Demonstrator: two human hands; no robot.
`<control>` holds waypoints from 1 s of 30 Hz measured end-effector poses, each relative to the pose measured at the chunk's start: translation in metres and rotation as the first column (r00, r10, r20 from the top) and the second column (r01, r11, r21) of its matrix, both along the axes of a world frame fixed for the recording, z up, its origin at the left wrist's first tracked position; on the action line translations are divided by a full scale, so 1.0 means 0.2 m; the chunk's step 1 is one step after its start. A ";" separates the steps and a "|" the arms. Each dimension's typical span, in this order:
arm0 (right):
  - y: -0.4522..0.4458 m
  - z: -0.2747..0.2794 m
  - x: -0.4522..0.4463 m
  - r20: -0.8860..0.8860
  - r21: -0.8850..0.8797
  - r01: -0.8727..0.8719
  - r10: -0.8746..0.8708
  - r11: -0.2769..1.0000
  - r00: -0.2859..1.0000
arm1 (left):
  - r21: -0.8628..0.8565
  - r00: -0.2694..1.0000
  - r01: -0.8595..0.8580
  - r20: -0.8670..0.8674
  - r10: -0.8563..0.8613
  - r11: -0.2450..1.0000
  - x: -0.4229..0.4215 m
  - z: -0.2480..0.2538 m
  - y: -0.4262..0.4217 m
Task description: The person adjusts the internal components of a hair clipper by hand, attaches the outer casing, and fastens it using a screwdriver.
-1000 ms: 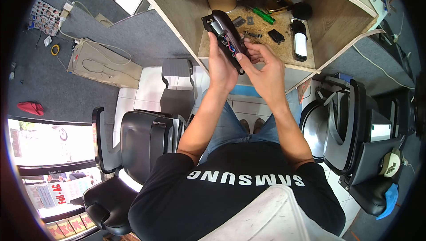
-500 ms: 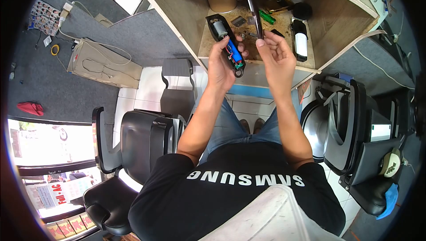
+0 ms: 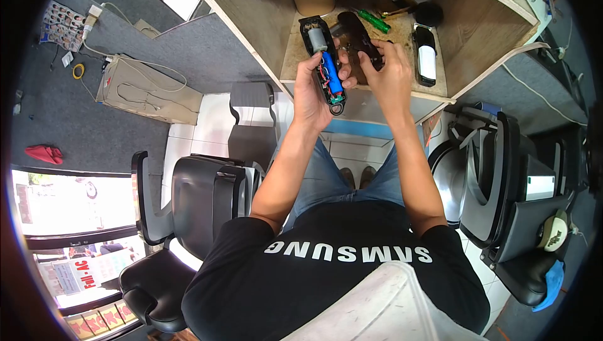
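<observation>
In the head view, the left hand [image 3: 309, 98] has its grip partly closed around a long, narrow black device with its inside exposed [image 3: 331, 74]; the thumb lies over the near side, close to the silver cylindrical motor [image 3: 317, 40], and the fingers curl at the other side. The grip of the right hand [image 3: 394, 76] is nearly closed, with thumb and fingers on the lower part of a dark brown, smooth, elongated cover [image 3: 357, 32]. This cover is just beside the device, on the right of the left grip, and both are above the wooden shelf [image 3: 290, 67]; I cannot tell if the cover touches it. I judge that the device is moderately heavy for its size, because of the motor and the blue cylindrical cell [image 3: 331, 71]. Its shell seems stiff, but the thin red wires [image 3: 325, 81] and the small green board [image 3: 338, 99] look fragile, so it is better to hold it by the outer side walls. The cover should be lighter, rigid and perhaps slippery; its long edges give the safer hold. Beyond the right grip lies a green rod-shaped handle [image 3: 375, 22].
</observation>
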State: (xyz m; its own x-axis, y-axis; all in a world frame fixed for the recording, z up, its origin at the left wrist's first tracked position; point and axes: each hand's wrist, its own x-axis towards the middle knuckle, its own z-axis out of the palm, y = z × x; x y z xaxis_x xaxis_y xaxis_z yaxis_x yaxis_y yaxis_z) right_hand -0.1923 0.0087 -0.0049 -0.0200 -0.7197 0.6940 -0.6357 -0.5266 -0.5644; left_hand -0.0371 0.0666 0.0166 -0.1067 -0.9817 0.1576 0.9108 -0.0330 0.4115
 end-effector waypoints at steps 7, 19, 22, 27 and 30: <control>0.01 0.01 0.01 -0.049 -0.005 0.048 -0.048 0.999 0.998 | 0.002 0.994 -0.055 0.093 0.054 0.998 -0.02 -0.01 -0.01; 0.31 0.25 0.05 0.381 -0.008 -0.412 0.384 0.911 0.841 | 0.023 0.912 -0.246 0.344 0.223 0.969 -0.04 0.02 0.05; 0.34 0.27 0.07 0.330 0.052 -0.439 0.400 0.897 0.855 | 0.009 0.914 -0.257 0.328 0.240 0.966 -0.06 -0.02 0.04; 0.35 0.27 0.08 0.317 0.126 -0.390 0.336 0.912 0.887 | -0.077 0.886 -0.291 0.355 0.299 0.954 -0.08 0.00 0.07; 0.36 0.28 0.08 0.343 0.159 -0.390 0.319 0.907 0.883 | -0.061 0.881 -0.310 0.356 0.311 0.949 -0.08 -0.02 0.07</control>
